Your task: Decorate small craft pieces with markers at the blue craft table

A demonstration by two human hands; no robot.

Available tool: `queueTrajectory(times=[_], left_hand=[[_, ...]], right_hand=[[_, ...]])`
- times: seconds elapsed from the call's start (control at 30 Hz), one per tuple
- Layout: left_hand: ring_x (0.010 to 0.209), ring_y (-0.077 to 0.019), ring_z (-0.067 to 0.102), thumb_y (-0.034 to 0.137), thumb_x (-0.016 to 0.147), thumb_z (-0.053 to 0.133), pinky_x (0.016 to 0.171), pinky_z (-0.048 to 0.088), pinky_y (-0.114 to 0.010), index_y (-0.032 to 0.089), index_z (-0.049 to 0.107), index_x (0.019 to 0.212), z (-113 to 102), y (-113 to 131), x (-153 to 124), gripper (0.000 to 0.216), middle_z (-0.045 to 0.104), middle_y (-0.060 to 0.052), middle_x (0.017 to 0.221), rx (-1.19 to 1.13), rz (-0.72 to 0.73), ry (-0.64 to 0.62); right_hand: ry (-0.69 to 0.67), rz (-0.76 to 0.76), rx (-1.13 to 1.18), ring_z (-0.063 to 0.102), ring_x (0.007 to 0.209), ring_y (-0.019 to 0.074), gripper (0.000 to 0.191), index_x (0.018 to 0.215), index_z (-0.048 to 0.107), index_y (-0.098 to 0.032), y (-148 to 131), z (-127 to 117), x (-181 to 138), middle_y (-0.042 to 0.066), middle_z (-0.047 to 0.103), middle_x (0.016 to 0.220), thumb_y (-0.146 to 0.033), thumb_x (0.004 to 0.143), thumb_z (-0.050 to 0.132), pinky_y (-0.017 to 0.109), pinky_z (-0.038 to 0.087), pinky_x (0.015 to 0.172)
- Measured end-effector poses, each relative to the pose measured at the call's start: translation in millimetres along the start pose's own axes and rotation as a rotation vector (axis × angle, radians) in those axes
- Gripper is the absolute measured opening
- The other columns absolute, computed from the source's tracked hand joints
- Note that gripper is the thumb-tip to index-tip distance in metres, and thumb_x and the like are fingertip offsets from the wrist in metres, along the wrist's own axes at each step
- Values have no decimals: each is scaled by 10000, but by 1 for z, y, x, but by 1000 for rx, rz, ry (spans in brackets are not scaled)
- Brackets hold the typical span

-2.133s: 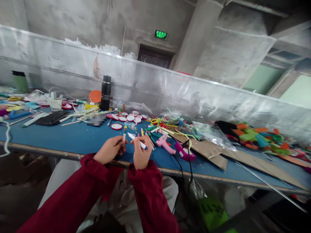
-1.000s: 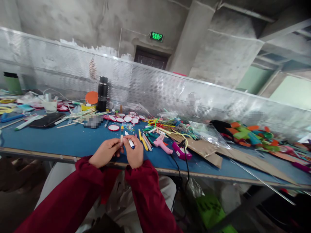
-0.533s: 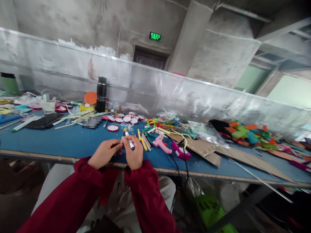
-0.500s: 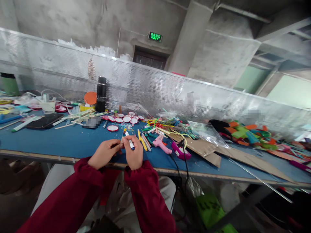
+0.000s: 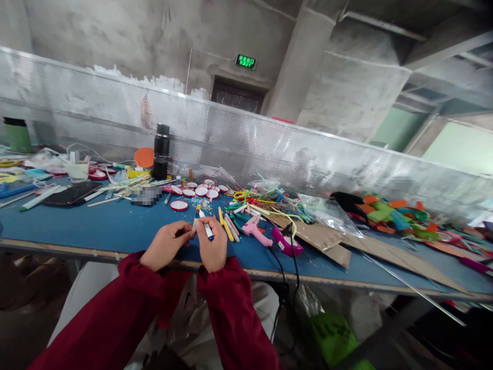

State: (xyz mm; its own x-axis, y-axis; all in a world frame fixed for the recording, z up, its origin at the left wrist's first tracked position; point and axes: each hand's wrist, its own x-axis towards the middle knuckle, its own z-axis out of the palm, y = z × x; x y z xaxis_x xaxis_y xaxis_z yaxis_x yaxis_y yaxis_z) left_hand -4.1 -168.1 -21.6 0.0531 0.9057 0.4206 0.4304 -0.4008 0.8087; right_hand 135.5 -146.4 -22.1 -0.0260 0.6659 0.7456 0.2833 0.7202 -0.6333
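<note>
My left hand [image 5: 168,245] is closed at the table's front edge, pinching the lower end of a flat craft stick [image 5: 196,216] with a yellow and dark tip pointing away from me. My right hand [image 5: 213,245] grips a white marker pen [image 5: 207,227] with a dark blue end, close against the stick. The fingertips of both hands nearly meet. Just right of them lie a yellow marker [image 5: 225,226] and several pale pens [image 5: 232,227]. Beyond the hands is a round white disc with a red rim [image 5: 179,205].
A pink glue gun [image 5: 256,231] and a purple device [image 5: 287,241] with black cords lie to the right, near cardboard [image 5: 319,237]. A pile of coloured pipe cleaners [image 5: 269,200], a black bottle [image 5: 161,154] and a phone [image 5: 73,194] stand or lie farther back on the blue table [image 5: 115,226].
Both hands keep almost the same place and hold. A little more of the stick shows between the fingers; the view has shifted slightly.
</note>
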Motion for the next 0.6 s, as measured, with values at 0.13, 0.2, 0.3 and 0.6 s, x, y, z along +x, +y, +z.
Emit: queueTrajectory(times=[0.13, 0.2, 0.3, 0.6], left_hand=[[633, -147, 538, 424, 821, 533, 636, 394, -242, 187, 597, 760, 0, 1, 0, 253, 596, 14, 630, -21, 11, -3], [636, -150, 541, 431, 822, 529, 635, 398, -243, 186, 609, 765, 0, 1, 0, 264, 605, 10, 633, -22, 6, -10], [624, -146, 536, 431, 821, 530, 622, 396, -240, 184, 617, 761, 0, 0, 0, 269, 610, 10, 631, -25, 4, -15], [610, -141, 529, 428, 827, 533, 607, 387, -243, 182, 608, 781, 1, 0, 0, 262, 607, 8, 634, -70, -13, 12]], right_hand=[[12, 1, -13, 604, 775, 153, 204, 807, 627, -216, 2, 1, 0, -3, 668, 759, -370, 892, 524, 310, 428, 874], [6, -6, -4, 604, 772, 156, 210, 805, 625, -215, 3, 1, 0, 3, 670, 766, -376, 892, 521, 306, 439, 851], [-24, -4, 22, 604, 750, 152, 205, 803, 618, -215, 3, 1, 1, 0, 664, 748, -370, 893, 521, 286, 453, 809], [117, 116, 157, 618, 760, 148, 272, 1035, 619, -203, -1, -1, -1, 14, 666, 785, -380, 922, 446, 269, 482, 723]])
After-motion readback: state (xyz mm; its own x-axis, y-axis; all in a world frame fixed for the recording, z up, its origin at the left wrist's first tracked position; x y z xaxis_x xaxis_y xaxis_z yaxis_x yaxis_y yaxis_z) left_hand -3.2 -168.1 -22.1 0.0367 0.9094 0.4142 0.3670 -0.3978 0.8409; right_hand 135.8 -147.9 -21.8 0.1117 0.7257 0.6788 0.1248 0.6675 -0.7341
